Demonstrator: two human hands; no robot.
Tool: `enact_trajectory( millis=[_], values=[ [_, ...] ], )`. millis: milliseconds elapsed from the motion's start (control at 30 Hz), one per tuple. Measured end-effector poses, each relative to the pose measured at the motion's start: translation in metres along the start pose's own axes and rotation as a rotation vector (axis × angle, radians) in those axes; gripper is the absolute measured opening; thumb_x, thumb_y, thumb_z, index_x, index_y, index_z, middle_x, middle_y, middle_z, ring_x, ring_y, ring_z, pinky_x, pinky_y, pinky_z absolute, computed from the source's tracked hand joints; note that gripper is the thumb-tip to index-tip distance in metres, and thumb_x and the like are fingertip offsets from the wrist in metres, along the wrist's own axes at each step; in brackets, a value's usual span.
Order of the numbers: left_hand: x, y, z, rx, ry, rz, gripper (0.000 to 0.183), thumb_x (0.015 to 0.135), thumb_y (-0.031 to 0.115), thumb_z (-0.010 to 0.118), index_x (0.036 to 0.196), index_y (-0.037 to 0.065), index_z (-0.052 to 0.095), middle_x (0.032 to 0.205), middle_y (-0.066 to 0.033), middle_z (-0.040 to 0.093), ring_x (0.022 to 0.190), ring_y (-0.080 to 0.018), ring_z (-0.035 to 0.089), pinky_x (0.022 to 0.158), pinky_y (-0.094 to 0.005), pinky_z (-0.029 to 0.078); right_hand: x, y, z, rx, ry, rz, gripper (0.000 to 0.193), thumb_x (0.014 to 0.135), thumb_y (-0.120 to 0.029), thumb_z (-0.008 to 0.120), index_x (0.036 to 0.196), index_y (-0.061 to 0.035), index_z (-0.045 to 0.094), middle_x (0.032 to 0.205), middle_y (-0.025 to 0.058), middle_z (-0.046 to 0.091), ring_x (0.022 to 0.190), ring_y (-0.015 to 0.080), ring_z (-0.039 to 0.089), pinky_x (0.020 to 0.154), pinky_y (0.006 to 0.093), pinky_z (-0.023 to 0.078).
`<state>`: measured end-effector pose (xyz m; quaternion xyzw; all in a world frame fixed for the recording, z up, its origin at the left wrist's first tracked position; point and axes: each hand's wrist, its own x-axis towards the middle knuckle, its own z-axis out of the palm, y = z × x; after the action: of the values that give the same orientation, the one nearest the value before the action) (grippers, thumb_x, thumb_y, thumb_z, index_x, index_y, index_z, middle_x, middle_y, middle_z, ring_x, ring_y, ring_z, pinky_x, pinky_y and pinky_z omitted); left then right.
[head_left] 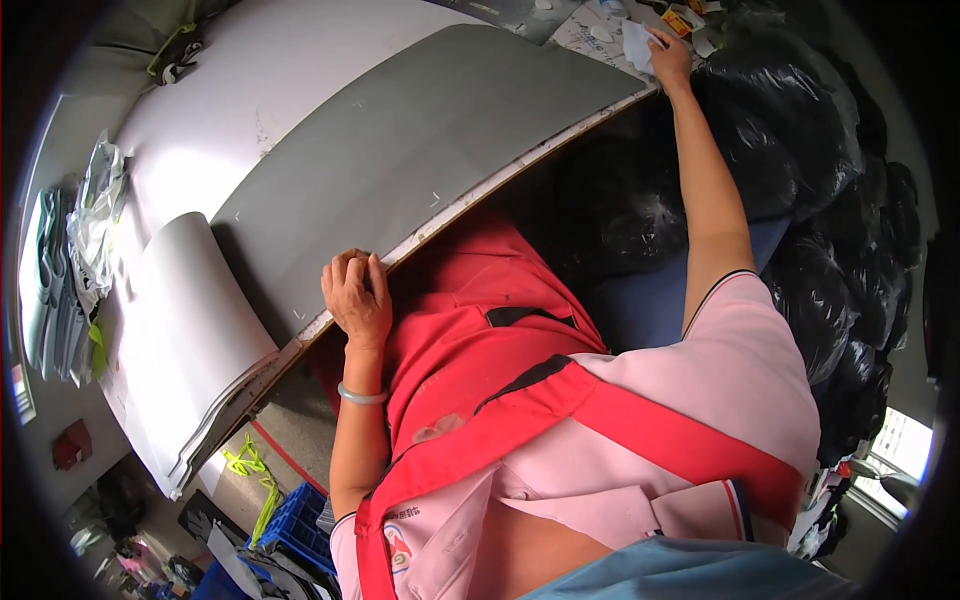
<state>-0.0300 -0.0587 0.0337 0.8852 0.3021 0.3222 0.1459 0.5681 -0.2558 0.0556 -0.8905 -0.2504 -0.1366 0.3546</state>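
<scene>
My left hand [357, 297] lies on the near edge of the table, at the near border of a large dark grey sheet [430, 130]. Its fingers are curled and closed, and their tips are hidden. Stretched out to the far right, my right hand [672, 62] pinches a small thin whitish piece [640, 46], perhaps paper or cloth; I cannot tell which. That hand is beside the far right corner of the grey sheet. Short white angle marks show near the sheet's front edge.
A curled white sheet [200, 290] overlaps the table's left end. Hanging plastic and fabric pieces [60, 280] are at the left. Stuffed black plastic bags [790, 130] crowd the right. Below the table stand a blue crate [300, 525] and yellow-green cord [262, 480]. Small items clutter the far right corner.
</scene>
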Motion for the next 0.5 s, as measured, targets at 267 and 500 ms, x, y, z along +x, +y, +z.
enact_trajectory(
  millis=[267, 500],
  values=[
    [0.009, 0.0, 0.017, -0.057, -0.028, 0.008, 0.013, 0.09, 0.013, 0.065, 0.083, 0.005, 0.058, 0.093, -0.0096, 0.062, 0.085, -0.0309, 0.056, 0.076, -0.0411, 0.044, 0.054, 0.102, -0.036, -0.076, 0.03, -0.066, 0.041, 0.094, -0.036, 0.068, 0.131, -0.0188, 0.064, 0.114, 0.0092, 0.071, 0.109, 0.0254, 0.066, 0.091, 0.0391, 0.052],
    [0.003, -0.002, 0.003, 0.01, -0.001, -0.025, 0.012, 0.089, 0.013, 0.066, 0.082, 0.006, 0.06, 0.091, -0.0093, 0.062, 0.082, -0.0308, 0.056, 0.075, -0.0414, 0.043, -0.123, -0.084, 0.022, 0.379, -0.28, -0.116, 0.028, 0.101, -0.035, 0.059, 0.108, -0.0119, 0.074, 0.089, 0.0005, 0.072, 0.085, 0.0109, 0.066, 0.077, 0.0269, 0.052]
  ],
)
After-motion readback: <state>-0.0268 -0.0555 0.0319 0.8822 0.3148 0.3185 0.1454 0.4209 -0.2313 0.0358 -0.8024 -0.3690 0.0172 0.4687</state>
